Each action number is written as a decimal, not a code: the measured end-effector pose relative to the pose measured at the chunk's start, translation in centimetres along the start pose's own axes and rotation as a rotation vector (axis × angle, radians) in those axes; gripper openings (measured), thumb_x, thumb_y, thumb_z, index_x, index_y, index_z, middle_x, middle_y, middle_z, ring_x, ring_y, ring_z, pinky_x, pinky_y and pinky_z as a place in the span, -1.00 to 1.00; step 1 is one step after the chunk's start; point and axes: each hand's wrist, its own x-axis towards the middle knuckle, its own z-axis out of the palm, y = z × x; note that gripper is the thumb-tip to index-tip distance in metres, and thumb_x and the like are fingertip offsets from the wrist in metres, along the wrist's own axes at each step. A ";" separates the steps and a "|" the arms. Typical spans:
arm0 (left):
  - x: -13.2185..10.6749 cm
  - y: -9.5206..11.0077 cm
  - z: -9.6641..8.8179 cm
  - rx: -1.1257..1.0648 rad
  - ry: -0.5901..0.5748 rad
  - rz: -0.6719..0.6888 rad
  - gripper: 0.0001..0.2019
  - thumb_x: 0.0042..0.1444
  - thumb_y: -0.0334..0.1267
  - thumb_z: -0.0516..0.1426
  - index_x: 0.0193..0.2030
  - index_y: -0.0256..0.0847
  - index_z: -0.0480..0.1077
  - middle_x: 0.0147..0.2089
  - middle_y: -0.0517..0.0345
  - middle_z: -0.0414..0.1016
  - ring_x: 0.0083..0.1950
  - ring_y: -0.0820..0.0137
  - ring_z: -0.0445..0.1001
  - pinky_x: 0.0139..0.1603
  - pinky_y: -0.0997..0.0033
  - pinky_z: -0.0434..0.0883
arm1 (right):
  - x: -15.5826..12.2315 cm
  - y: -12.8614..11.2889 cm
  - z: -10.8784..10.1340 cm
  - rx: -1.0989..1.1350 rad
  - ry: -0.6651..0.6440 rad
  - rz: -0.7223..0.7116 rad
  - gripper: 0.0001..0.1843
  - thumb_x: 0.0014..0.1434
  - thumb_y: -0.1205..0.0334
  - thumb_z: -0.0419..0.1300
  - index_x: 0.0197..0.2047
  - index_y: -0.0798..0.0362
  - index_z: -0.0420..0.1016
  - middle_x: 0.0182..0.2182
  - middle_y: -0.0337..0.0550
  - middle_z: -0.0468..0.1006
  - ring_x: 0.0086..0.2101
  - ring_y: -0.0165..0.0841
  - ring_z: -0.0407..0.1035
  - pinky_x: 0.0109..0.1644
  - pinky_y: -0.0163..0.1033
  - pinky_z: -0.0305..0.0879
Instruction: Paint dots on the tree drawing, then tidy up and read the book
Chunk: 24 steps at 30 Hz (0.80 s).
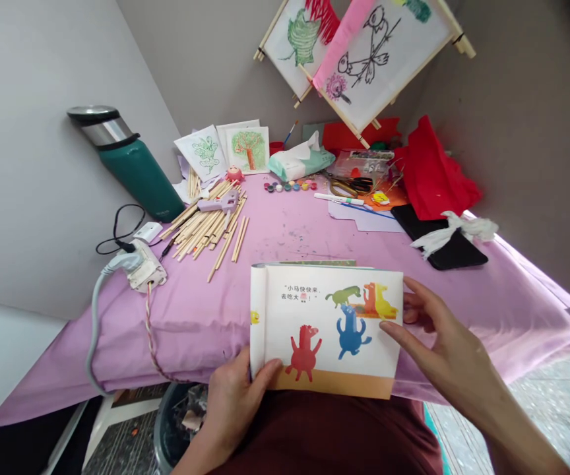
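Note:
A picture book (327,336) with a red and a blue painted animal on its white page is held up at the table's near edge. My left hand (238,389) grips its lower left corner, thumb on the page and the fingers hidden behind. At the right edge, my right hand (438,330) pinches the book, its thumb on the page front and its fingers behind the edge. Printed text runs along the page's upper part, with smaller coloured animals to the right of it.
Wooden sticks (206,227) lie on the pink tablecloth (285,231) under a hot glue gun (218,201). Behind them leans a green bottle (139,175). A power strip (146,264) sits at left, tissues (301,161) at the back, a black tablet-like slab (458,254) at right. Below stands a bin (163,422).

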 end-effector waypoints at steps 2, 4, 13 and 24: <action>0.0 -0.5 0.2 0.131 0.023 0.034 -0.66 0.17 0.01 0.05 -0.39 -0.24 0.40 -0.53 0.12 0.46 -0.49 0.33 0.43 -0.46 0.46 0.17 | 0.1 0.0 -0.5 0.059 -0.007 0.044 -0.21 0.05 -0.21 0.16 0.25 0.01 0.15 -0.16 -0.04 0.53 -0.30 -0.24 0.43 -0.23 -0.12 0.39; -0.1 -0.9 0.1 0.149 -0.008 0.065 -0.65 0.18 0.03 0.05 -0.38 -0.22 0.41 -0.50 0.11 0.50 -0.47 0.32 0.46 -0.44 0.46 0.18 | 0.2 0.1 -0.8 0.093 -0.025 0.064 -0.21 0.04 -0.22 0.16 0.24 0.02 0.18 -0.16 -0.04 0.54 -0.30 -0.25 0.42 -0.22 -0.12 0.39; -0.4 -2.0 -1.4 -0.115 -0.079 0.197 -0.78 0.23 -0.10 0.03 -0.19 -0.20 0.36 -0.47 0.22 0.52 -0.48 0.43 0.46 -0.43 0.53 0.30 | 0.7 -0.5 -0.5 0.290 0.005 0.114 -0.20 0.01 -0.15 0.24 0.26 -0.08 0.16 0.07 -0.01 0.41 -0.18 -0.22 0.43 -0.10 -0.06 0.41; -0.1 -2.8 -0.7 0.067 -0.031 0.461 -0.85 0.18 -0.20 0.10 -0.15 -0.09 0.44 -0.31 0.22 0.62 -0.37 0.38 0.60 -0.43 0.59 0.42 | -0.1 -0.1 -5.7 0.125 -0.322 -0.136 -0.73 0.13 0.01 0.19 -0.12 -0.10 0.48 -0.14 -0.15 0.52 -0.18 -0.24 0.44 -0.21 -0.22 0.45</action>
